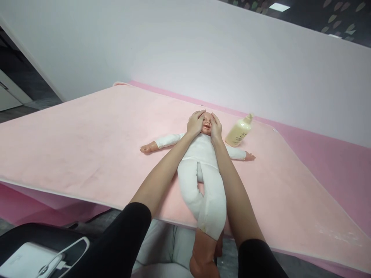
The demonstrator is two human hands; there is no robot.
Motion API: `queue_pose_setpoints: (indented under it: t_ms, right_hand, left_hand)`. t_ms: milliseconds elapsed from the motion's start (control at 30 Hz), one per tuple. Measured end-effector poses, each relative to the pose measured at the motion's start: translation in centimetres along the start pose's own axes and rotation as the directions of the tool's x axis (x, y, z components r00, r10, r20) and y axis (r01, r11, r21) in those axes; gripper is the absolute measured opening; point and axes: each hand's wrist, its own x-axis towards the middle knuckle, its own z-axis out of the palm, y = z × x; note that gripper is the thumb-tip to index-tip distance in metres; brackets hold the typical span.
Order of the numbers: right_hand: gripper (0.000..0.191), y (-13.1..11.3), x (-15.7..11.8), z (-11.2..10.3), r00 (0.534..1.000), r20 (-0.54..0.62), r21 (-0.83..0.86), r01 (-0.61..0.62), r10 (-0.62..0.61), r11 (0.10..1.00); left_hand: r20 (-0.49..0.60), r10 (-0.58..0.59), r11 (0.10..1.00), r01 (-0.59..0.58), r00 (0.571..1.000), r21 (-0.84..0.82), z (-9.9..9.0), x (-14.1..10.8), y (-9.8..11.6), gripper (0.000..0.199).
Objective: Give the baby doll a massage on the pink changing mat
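A baby doll [199, 152] with a white cloth body and brown plastic head, hands and feet lies on its back on the pink mat, arms spread. My left hand [196, 122] lies along one side of its head, fingers stretched over the temple and forehead. Against the other side of the head rests my right hand [216, 125], its fingers extended along the temple. Between them the doll's nose and mouth show; my fingers partly cover its eyes. The doll's legs hang past the near edge. Close to my right hand stands a pale yellow pump bottle [238, 132], looking tilted.
The pink mat [72, 143] covers a table against a white wall [185, 46]. Below the near edge, at lower left, a white device [29, 260] with a cable rests on a black surface [37, 231]. My legs are under the table edge.
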Motion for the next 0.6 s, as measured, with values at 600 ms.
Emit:
queue_pose_setpoints:
  t_ms: [600]
  right_hand:
    - [0.037,1.1,0.7,-0.2,0.999,-0.020,0.150,-0.025,0.029,0.988]
  left_hand:
    - [-0.010,0.029,1.000,-0.029,1.000,0.009,-0.2,-0.5,0.5,0.036]
